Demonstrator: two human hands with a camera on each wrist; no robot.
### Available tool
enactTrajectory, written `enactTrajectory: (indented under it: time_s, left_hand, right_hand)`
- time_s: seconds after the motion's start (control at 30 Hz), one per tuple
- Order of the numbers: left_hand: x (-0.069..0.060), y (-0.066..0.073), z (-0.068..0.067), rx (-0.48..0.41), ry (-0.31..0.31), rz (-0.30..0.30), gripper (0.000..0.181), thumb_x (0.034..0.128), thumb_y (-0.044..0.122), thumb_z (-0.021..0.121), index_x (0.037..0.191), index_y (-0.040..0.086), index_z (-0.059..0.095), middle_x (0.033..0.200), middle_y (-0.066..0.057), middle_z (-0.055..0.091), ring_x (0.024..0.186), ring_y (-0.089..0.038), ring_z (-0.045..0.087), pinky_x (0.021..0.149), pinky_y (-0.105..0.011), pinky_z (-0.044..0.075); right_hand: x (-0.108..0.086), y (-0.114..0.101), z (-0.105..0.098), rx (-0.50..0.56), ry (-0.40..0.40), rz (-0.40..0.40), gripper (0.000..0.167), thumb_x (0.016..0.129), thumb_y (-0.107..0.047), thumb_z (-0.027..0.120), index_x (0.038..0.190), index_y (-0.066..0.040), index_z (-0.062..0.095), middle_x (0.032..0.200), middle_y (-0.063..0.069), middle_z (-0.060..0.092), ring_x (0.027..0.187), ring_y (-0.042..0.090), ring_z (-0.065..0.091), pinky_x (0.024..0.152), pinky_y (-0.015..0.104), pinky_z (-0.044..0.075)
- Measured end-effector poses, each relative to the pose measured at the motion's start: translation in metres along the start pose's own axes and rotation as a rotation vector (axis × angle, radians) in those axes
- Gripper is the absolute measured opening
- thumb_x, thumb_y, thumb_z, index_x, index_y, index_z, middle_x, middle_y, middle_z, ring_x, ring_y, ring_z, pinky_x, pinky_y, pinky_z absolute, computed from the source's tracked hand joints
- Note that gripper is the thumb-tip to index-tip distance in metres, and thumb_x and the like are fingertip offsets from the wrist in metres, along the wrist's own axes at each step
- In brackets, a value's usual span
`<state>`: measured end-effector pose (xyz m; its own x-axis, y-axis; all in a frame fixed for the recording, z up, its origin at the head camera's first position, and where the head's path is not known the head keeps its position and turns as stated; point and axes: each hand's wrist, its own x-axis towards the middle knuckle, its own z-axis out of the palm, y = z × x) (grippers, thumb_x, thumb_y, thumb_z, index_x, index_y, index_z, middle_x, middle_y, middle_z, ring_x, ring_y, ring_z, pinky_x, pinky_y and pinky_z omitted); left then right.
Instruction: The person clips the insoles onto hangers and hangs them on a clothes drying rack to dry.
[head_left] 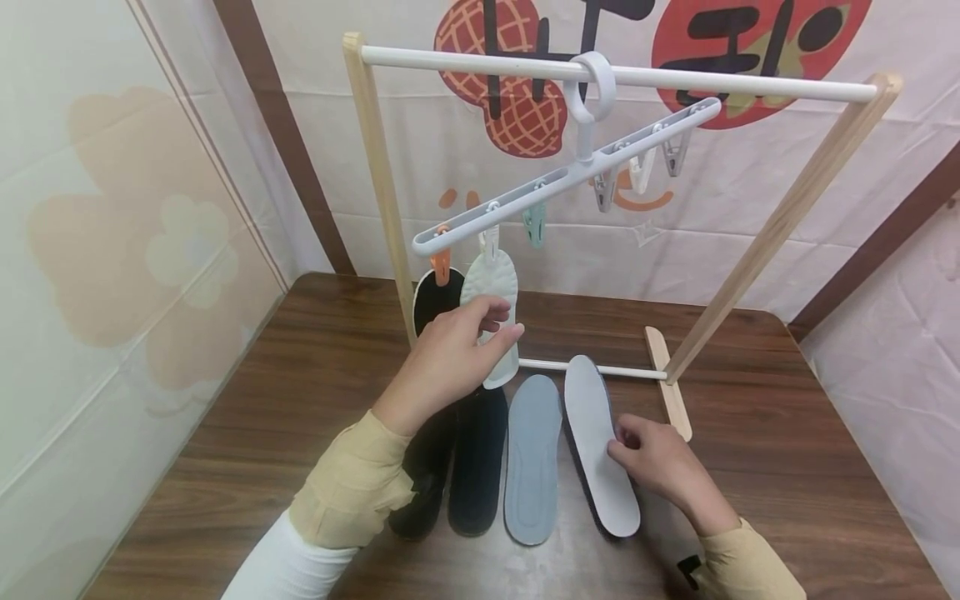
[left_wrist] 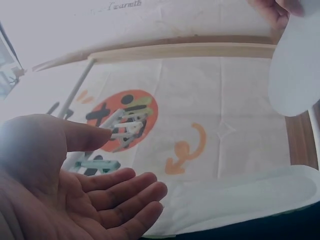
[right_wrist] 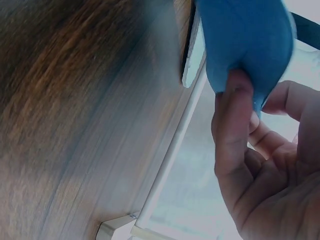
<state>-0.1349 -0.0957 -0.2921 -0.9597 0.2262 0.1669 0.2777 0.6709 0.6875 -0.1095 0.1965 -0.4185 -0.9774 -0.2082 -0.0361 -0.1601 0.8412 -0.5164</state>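
Note:
My right hand [head_left: 660,458] pinches the edge of an insole [head_left: 600,467], raised and tilted, its pale grey face toward the head view. Its blue face [right_wrist: 245,40] shows in the right wrist view. My left hand [head_left: 457,358], fingers loosely spread and holding nothing, is in front of a white insole [head_left: 487,275] hanging from a white clip [head_left: 491,240]. The left wrist view shows that left hand [left_wrist: 95,185] palm up. Beside it, a black insole [head_left: 429,307] hangs from an orange clip [head_left: 442,265], partly hidden. A grey-blue insole [head_left: 532,467] lies between the hands.
Black insoles [head_left: 478,467] lie on the wooden table [head_left: 787,475] by the left forearm. A wood-and-white rack [head_left: 780,233] bears a slanting grey clip hanger [head_left: 585,171]. A teal clip [head_left: 535,223] and several other clips hang on it with nothing in them.

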Motion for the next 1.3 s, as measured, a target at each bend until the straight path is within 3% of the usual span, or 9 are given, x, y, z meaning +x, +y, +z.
enactTrajectory:
  time_s: [0.27,0.5,0.8,1.3]
  left_hand:
    - [0.005,0.006,0.001,-0.015,0.007,0.017,0.047,0.1001,0.040,0.062,0.137,0.011,0.058,0.132,-0.004,0.066,0.120,-0.023,0.063,0.100,-0.046,0.050]
    - [0.009,0.010,0.001,-0.043,0.004,0.011,0.050,0.0999,0.040,0.063,0.140,0.011,0.055,0.135,-0.004,0.064,0.124,-0.024,0.061,0.101,-0.048,0.050]
    - [0.017,0.012,0.001,-0.100,0.018,-0.008,0.053,0.0998,0.038,0.064,0.143,0.010,0.050,0.137,-0.007,0.061,0.127,-0.025,0.060,0.105,-0.051,0.048]
    - [0.027,0.020,0.001,-0.241,0.043,0.000,0.057,0.1002,0.034,0.064,0.148,0.011,0.042,0.143,-0.007,0.057,0.127,-0.023,0.060,0.105,-0.041,0.049]
  right_hand:
    - [0.000,0.001,-0.003,0.022,0.038,0.030,0.002,0.089,-0.014,0.066,0.088,-0.014,0.063,0.076,-0.002,0.064,0.068,0.013,0.054,0.061,0.031,0.044]
    - [0.001,0.001,-0.003,0.036,0.037,0.089,0.006,0.090,-0.012,0.063,0.093,-0.007,0.063,0.074,0.001,0.061,0.066,0.016,0.052,0.057,0.031,0.043]
    - [0.000,-0.003,-0.006,0.057,0.025,0.102,0.012,0.091,-0.014,0.063,0.097,-0.004,0.064,0.077,0.002,0.062,0.068,0.016,0.053,0.058,0.030,0.044]
    - [0.001,-0.009,-0.010,0.080,0.030,0.101,0.013,0.089,-0.012,0.060,0.097,-0.003,0.064,0.076,0.003,0.059,0.067,0.016,0.052,0.055,0.029,0.044]
